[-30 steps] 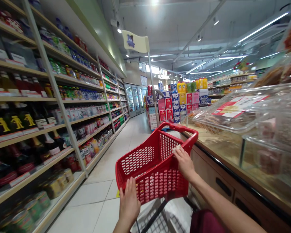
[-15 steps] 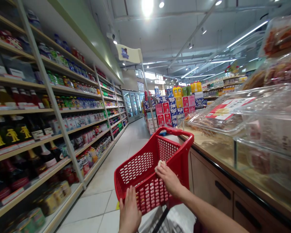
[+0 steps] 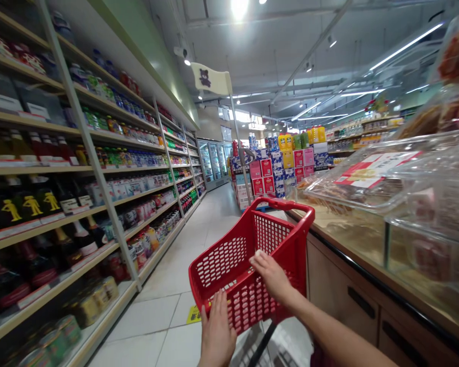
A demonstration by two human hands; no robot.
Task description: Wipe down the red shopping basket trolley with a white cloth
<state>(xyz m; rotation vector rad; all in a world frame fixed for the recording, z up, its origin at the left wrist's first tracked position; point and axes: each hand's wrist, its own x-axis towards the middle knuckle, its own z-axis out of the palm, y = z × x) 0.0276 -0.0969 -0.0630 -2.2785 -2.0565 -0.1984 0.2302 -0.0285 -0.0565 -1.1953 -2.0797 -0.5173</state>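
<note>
A red plastic shopping cart basket (image 3: pixel 229 255) with a holed mesh wall stands right in front of me. My left hand (image 3: pixel 217 329) rests on its near left rim, fingers stretched out flat. Over the near side's top edge reaches my right hand (image 3: pixel 272 278), its fingers closed on a small white cloth or tissue (image 3: pixel 257 255). Most of that white wad is hidden under the fingers. The palm side of both hands is out of sight.
Shelves of bottles and cans (image 3: pixel 133 186) line the left. At right, a counter (image 3: pixel 352 250) carries clear plastic food packs (image 3: pixel 367 171). Stacked drink cartons (image 3: pixel 268 168) and a pole with a cream flag (image 3: pixel 212 79) stand ahead. A yellow floor sticker (image 3: pixel 194 315) lies left of the cart.
The whole view has shifted slightly, so the cart appears farther right. My right hand has moved a little left along the rim, and less of the white wad shows. My left hand stays at the rim.
</note>
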